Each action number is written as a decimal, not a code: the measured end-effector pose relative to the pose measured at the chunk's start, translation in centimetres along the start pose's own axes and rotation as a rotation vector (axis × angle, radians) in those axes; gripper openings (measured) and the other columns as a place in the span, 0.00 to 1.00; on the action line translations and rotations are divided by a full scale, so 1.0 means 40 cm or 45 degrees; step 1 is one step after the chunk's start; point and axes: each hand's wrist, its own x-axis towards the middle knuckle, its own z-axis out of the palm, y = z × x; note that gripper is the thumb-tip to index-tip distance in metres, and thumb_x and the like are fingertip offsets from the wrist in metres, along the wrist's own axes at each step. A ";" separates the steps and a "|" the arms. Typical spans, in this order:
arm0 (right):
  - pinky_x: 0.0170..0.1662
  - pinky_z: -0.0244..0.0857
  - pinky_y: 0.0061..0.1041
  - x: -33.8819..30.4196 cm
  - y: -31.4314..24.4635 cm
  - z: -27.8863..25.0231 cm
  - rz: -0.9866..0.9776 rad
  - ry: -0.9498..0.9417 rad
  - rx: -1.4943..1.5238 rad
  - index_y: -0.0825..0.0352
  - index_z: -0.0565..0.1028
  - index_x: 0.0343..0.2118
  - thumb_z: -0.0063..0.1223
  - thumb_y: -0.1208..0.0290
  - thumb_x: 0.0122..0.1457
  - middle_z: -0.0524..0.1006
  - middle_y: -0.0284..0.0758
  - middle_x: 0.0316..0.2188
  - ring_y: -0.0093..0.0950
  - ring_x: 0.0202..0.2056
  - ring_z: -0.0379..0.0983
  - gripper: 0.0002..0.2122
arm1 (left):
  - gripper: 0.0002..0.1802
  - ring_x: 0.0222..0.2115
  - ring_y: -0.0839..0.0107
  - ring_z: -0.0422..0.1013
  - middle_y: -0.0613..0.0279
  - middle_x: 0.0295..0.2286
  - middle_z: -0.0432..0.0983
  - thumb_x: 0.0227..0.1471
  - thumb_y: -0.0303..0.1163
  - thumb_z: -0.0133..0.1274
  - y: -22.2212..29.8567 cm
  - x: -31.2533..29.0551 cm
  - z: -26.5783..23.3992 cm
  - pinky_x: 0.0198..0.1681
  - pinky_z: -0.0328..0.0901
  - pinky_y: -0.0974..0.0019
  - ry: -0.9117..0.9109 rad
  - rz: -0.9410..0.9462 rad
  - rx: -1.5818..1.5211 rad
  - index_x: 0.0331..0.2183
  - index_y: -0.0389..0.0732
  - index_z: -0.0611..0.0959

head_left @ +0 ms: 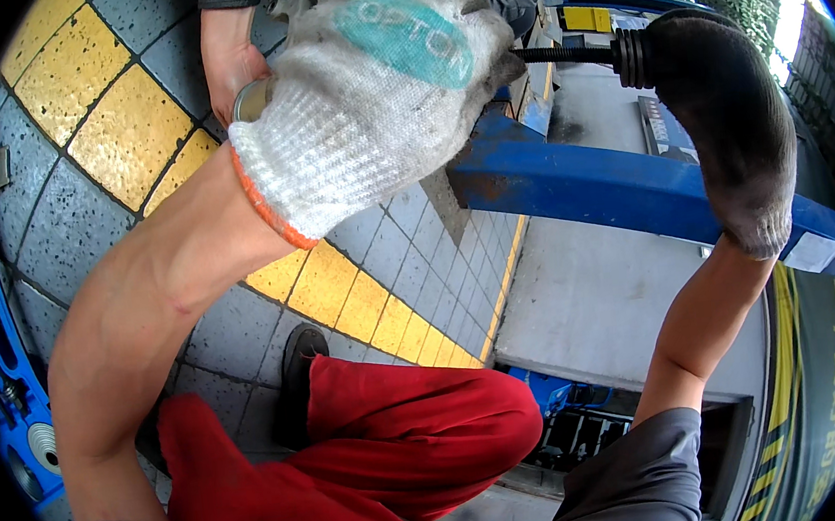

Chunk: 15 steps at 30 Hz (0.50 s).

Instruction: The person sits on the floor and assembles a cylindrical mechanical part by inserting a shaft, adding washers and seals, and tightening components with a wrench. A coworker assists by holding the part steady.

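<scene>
My left hand [380, 83] wears a white knit glove with an orange cuff and a worn green print. Its back faces up and the fingers curl away; what they close on is hidden. Out from beside that glove runs a black threaded rod [563, 54] toward the right. At the rod's far end sit dark ringed collars [630, 59]. My right hand [724, 100], in a blackened glove, is closed around the rod's end just past these collars. Another person's bare hand [233, 62] is close by on the left, against a round metal piece [252, 102] partly behind my glove.
A blue steel beam [611, 187] slants beneath the rod to the right. An open blue tool case [24, 399] lies at the far left; another blue case [551, 393] stands low in the middle. Grey and yellow tiles [104, 140] cover the floor. A dark banner [830, 371] hangs right.
</scene>
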 end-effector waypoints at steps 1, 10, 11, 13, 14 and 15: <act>0.51 0.77 0.31 0.004 -0.003 0.007 0.031 0.009 -0.013 0.66 0.77 0.54 0.52 0.79 0.67 0.80 0.40 0.49 0.34 0.48 0.81 0.14 | 0.14 0.40 0.57 0.73 0.59 0.36 0.77 0.46 0.39 0.60 -0.002 -0.003 0.000 0.44 0.68 0.54 -0.008 -0.021 -0.006 0.34 0.43 0.82; 0.46 0.77 0.29 0.016 -0.020 0.013 0.125 -0.012 -0.148 0.66 0.75 0.56 0.52 0.75 0.68 0.80 0.41 0.47 0.32 0.44 0.81 0.14 | 0.14 0.39 0.58 0.72 0.59 0.34 0.75 0.48 0.41 0.58 -0.006 -0.006 0.038 0.45 0.67 0.54 0.068 -0.053 -0.007 0.34 0.43 0.82; 0.45 0.77 0.28 0.014 -0.018 0.018 0.170 0.002 -0.095 0.66 0.75 0.56 0.52 0.75 0.68 0.80 0.41 0.46 0.31 0.44 0.81 0.15 | 0.13 0.39 0.58 0.72 0.59 0.34 0.75 0.48 0.41 0.58 0.000 -0.006 0.040 0.45 0.67 0.54 0.047 -0.086 -0.023 0.34 0.43 0.82; 0.44 0.78 0.28 0.005 -0.018 0.028 0.312 0.034 0.074 0.67 0.74 0.57 0.51 0.74 0.69 0.80 0.42 0.46 0.31 0.43 0.82 0.15 | 0.13 0.38 0.58 0.73 0.58 0.33 0.76 0.50 0.41 0.58 0.007 -0.009 0.036 0.44 0.67 0.53 0.065 -0.083 -0.034 0.35 0.43 0.83; 0.43 0.78 0.28 0.004 -0.018 0.037 0.403 0.053 0.196 0.67 0.74 0.57 0.50 0.74 0.69 0.80 0.42 0.46 0.31 0.42 0.82 0.15 | 0.13 0.37 0.58 0.74 0.58 0.33 0.77 0.51 0.41 0.58 0.005 -0.009 0.021 0.43 0.67 0.52 0.100 -0.048 -0.019 0.36 0.43 0.83; 0.42 0.78 0.28 0.005 -0.025 0.034 0.450 0.037 0.186 0.67 0.74 0.57 0.50 0.74 0.70 0.80 0.42 0.46 0.31 0.41 0.82 0.15 | 0.13 0.37 0.58 0.75 0.58 0.32 0.78 0.52 0.41 0.58 0.008 -0.002 0.011 0.42 0.68 0.52 0.091 -0.047 -0.019 0.36 0.43 0.83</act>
